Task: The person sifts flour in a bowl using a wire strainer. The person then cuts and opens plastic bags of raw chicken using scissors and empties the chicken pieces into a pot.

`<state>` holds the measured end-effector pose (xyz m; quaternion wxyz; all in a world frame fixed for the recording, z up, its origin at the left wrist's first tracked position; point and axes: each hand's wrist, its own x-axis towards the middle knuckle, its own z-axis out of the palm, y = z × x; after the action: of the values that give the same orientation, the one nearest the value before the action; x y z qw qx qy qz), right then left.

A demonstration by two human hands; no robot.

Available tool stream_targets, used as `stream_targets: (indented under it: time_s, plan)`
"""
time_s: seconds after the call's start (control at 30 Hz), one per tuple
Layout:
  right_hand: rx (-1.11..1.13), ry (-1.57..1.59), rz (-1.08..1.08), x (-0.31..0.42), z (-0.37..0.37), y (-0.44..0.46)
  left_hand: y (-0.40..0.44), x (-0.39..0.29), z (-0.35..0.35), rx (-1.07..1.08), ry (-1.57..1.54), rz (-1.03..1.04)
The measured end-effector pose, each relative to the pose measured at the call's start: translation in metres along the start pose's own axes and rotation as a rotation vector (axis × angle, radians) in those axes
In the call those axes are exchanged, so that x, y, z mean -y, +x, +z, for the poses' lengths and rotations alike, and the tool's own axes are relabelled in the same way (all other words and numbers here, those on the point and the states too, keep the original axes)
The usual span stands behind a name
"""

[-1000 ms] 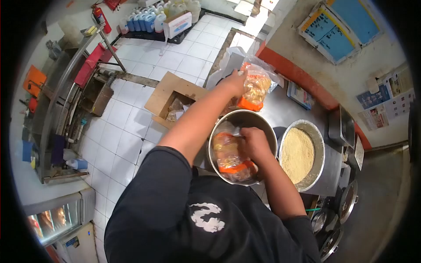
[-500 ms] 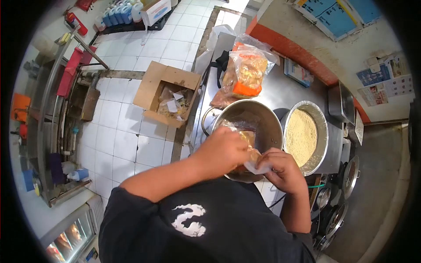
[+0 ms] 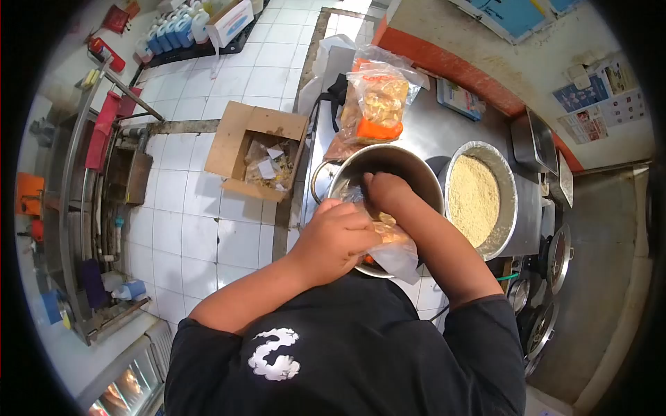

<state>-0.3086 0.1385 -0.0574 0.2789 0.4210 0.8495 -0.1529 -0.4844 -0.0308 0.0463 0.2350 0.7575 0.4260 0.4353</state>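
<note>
A clear plastic bag (image 3: 394,234) with yellow-orange contents hangs over the large metal pot (image 3: 431,163), its loose end toward my body. My left hand (image 3: 338,238) is closed around the bag's left side, above the pot's near rim. Reaching across into the pot, my right hand (image 3: 388,192) has its fingers curled by the bag's far end; what they pinch is hidden. Something orange-red shows low in the pot beneath the bag. The pot's loop handle (image 3: 319,182) sticks out on the left.
Behind the pot, filled plastic bags (image 3: 380,104) lie on the steel table (image 3: 438,132). A foil-lined tub (image 3: 512,208) of pale yellow crumbs stands to the right. An open cardboard box (image 3: 229,145) with wrappers is on the floor at left. Pan lids (image 3: 559,260) lie at right.
My right hand has moved from the bag's near end to its far end, inside the pot. My left hand has shifted left and nearer my body, and the bag's near end now hangs loose.
</note>
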Motion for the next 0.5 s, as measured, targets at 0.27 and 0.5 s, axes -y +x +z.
stream_targets:
  time_s: [0.27,0.5]
  plan:
    - [0.092,-0.041,-0.118,-0.004,-0.041,-0.028,0.01,0.001,-0.001,-0.031,-0.065,-0.054]
    - [-0.448,0.086,-0.376,-0.028,-0.109,-0.154,0.055,-0.015,0.007,0.016,-0.102,0.019]
